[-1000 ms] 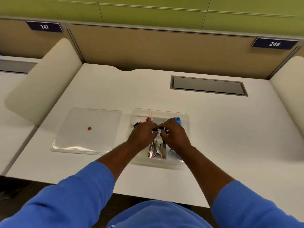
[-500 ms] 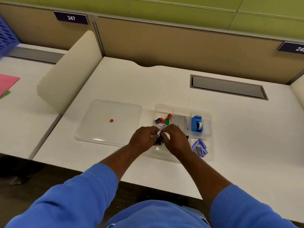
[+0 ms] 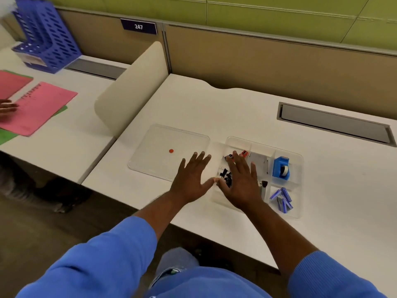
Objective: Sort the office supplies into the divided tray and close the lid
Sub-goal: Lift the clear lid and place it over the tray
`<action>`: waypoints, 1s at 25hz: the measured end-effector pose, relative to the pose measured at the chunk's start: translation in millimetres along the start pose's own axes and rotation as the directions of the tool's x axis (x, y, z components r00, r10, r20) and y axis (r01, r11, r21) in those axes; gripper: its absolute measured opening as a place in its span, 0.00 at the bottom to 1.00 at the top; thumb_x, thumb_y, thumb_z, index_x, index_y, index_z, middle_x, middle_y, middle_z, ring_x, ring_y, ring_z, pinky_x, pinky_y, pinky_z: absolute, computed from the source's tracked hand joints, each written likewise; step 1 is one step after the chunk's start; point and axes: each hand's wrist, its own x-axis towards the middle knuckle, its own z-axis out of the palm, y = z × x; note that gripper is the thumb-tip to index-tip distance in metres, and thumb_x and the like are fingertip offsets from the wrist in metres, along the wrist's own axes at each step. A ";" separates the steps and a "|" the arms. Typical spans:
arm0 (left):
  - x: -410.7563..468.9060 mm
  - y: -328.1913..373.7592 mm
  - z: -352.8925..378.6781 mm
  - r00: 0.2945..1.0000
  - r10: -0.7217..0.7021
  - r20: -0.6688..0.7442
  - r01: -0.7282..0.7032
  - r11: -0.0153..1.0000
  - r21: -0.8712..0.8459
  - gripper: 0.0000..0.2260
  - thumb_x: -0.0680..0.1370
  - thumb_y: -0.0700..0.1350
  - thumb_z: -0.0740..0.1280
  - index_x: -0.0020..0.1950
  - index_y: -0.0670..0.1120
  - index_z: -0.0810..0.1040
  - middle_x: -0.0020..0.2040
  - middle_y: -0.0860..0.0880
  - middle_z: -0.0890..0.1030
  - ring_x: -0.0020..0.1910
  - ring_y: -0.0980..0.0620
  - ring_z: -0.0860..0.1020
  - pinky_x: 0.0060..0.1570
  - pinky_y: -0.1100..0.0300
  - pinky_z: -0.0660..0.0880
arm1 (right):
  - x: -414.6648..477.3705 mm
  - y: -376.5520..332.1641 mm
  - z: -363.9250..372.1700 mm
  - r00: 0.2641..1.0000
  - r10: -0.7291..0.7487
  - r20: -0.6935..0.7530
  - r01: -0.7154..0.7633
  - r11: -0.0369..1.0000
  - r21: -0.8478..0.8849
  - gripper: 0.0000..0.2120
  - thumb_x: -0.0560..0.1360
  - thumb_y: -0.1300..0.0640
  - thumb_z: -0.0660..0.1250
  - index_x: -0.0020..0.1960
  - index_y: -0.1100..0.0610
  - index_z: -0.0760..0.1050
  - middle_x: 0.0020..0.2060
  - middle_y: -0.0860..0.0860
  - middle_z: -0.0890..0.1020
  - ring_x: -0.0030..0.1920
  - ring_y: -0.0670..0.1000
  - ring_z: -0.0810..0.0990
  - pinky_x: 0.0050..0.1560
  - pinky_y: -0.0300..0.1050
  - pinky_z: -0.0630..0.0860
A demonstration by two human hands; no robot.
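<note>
A clear divided tray [image 3: 297,160] sits on the white desk. Its compartments hold a blue tape dispenser [image 3: 281,168], several purple staple boxes [image 3: 281,199], small red and orange sharpeners [image 3: 243,153] and black binder clips [image 3: 226,176]. The clear lid [image 3: 159,145] with a red dot lies flat to the tray's left. My left hand [image 3: 191,178] hovers with fingers spread over the lid's right edge. My right hand [image 3: 241,183] is spread over the tray's left and middle compartments, hiding part of them. Both hands hold nothing, thumbs nearly touching.
A cream divider [image 3: 131,91] separates this desk from the neighbouring one, where pink and green folders [image 3: 36,106], a blue file rack [image 3: 45,37] and another person's hand [image 3: 7,107] are. A grey cable hatch [image 3: 333,123] is set into the desk behind the tray.
Both hands were bunched over the tray pinching black clips; now they are spread flat and empty, the left one shifted toward the lid. The camera has swung left.
</note>
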 end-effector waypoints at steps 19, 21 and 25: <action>31.8 -269.6 -34.7 0.925 -0.292 0.244 0.217 0.932 0.291 0.40 0.78 0.70 0.48 0.81 0.48 0.40 0.79 0.36 0.52 0.78 0.37 0.52 0.75 0.41 0.45 | 95.4 -123.6 123.4 0.885 0.450 0.120 -0.445 0.893 -0.069 0.39 0.78 0.34 0.55 0.80 0.55 0.51 0.79 0.61 0.55 0.77 0.61 0.59 0.75 0.58 0.57; 36.2 -274.9 -31.2 0.929 -0.282 0.239 0.210 0.935 0.286 0.39 0.78 0.68 0.51 0.81 0.47 0.43 0.79 0.38 0.57 0.77 0.39 0.57 0.74 0.43 0.52 | 96.9 -126.4 126.7 0.846 0.527 0.084 -0.522 0.849 -0.079 0.37 0.78 0.37 0.60 0.78 0.57 0.55 0.75 0.61 0.65 0.71 0.62 0.68 0.68 0.57 0.66; 49.2 -275.0 -33.3 0.948 -0.313 0.058 0.310 0.949 0.065 0.33 0.78 0.57 0.62 0.78 0.44 0.58 0.71 0.42 0.71 0.67 0.40 0.70 0.64 0.46 0.66 | 111.8 -132.8 126.9 0.735 0.676 0.062 -0.678 0.726 0.114 0.34 0.75 0.46 0.68 0.75 0.58 0.60 0.66 0.60 0.73 0.65 0.63 0.72 0.63 0.57 0.70</action>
